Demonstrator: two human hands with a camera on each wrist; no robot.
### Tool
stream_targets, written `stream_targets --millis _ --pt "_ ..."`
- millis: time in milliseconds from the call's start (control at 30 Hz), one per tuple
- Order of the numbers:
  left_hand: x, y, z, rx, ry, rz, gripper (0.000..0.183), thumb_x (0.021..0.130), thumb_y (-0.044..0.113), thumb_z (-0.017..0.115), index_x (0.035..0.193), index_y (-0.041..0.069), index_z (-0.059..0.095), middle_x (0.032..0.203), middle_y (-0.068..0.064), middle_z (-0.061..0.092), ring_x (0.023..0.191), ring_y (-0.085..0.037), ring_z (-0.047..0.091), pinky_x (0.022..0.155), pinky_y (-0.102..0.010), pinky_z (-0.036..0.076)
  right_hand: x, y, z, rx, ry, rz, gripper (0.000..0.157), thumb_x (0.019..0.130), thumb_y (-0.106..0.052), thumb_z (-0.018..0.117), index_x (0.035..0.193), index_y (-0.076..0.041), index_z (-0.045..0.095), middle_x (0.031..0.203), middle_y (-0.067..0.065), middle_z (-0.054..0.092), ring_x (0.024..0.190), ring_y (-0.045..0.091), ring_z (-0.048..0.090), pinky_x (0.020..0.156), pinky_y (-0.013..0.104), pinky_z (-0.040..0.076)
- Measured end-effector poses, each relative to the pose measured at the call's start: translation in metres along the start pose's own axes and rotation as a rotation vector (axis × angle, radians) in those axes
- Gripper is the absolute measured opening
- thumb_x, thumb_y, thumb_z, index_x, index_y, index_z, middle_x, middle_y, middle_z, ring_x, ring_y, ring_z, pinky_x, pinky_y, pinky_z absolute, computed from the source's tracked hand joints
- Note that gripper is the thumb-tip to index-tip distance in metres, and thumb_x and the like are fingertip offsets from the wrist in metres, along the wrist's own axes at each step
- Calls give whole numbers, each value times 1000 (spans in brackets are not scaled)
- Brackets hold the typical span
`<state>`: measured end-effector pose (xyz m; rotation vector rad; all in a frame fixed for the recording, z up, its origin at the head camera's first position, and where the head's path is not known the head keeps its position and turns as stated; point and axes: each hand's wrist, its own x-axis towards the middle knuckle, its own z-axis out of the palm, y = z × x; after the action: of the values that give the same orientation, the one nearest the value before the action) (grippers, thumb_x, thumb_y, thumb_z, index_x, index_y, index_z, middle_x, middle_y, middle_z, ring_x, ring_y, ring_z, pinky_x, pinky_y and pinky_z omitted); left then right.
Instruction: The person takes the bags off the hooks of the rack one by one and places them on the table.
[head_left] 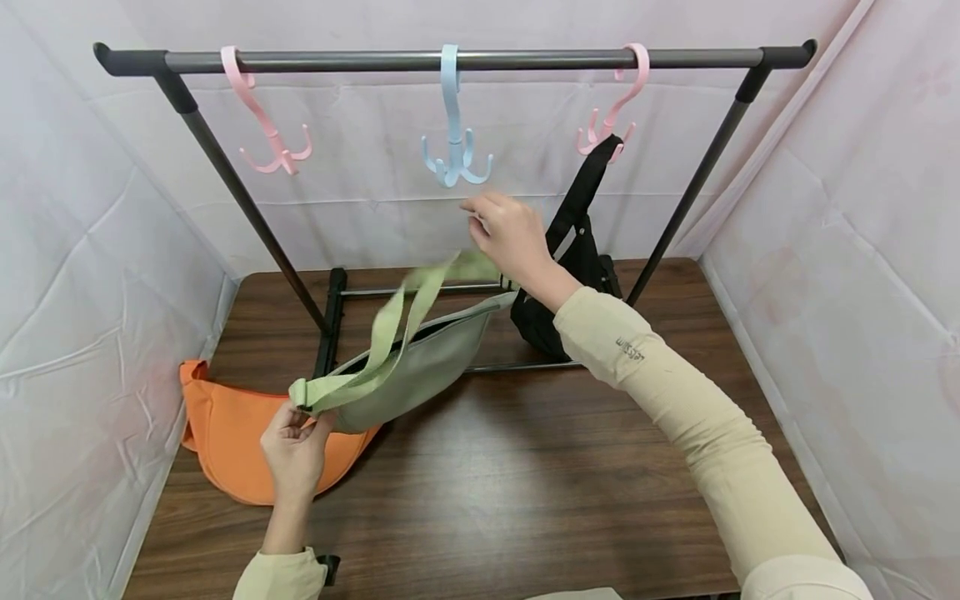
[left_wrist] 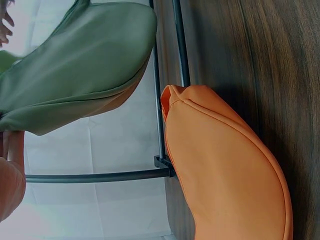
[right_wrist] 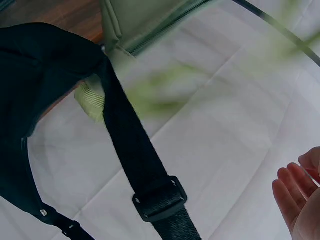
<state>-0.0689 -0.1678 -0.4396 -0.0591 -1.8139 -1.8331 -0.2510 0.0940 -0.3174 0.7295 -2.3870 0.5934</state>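
Note:
A green sling bag point(head_left: 420, 371) hangs tilted in the air. My left hand point(head_left: 294, 454) pinches its near left end, where the light green strap point(head_left: 390, 333) joins. In the left wrist view only part of that left hand point(left_wrist: 11, 175) shows, under the bag's edge. My right hand point(head_left: 510, 237) is raised just below the blue hook point(head_left: 453, 150), its fingers loosely bent. In the right wrist view, the right hand point(right_wrist: 300, 200) holds nothing, and the strap is a green blur apart from it. The bag's far end lies close to a black bag point(head_left: 570, 275).
A dark metal rack point(head_left: 337, 62) spans the back. A pink hook point(head_left: 270, 125) hangs at its left. Another pink hook point(head_left: 615, 108) at the right carries the black bag by its strap. An orange bag point(head_left: 232, 433) lies on the wooden table point(head_left: 510, 508) at the left.

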Motion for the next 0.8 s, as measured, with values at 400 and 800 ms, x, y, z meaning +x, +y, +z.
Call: stream_targets --millis 400,800 --pt "3 -5 -2 -102 44 20 37 72 -25 55 87 7 67 78 7 68 69 -1 65 52 -8 47 -64 -9 7 422 -21 203 17 88 -8 57 102 -4 67 96 9 67 81 15 63 69 23 52" --pt "19 9 -15 -265 195 26 28 70 -25 56 91 -8 65 80 -5 70 74 -11 67 56 -13 50 -121 1 45 570 -25 392 19 85 -7 61 103 -5 65 89 9 68 78 17 62 62 26 50"
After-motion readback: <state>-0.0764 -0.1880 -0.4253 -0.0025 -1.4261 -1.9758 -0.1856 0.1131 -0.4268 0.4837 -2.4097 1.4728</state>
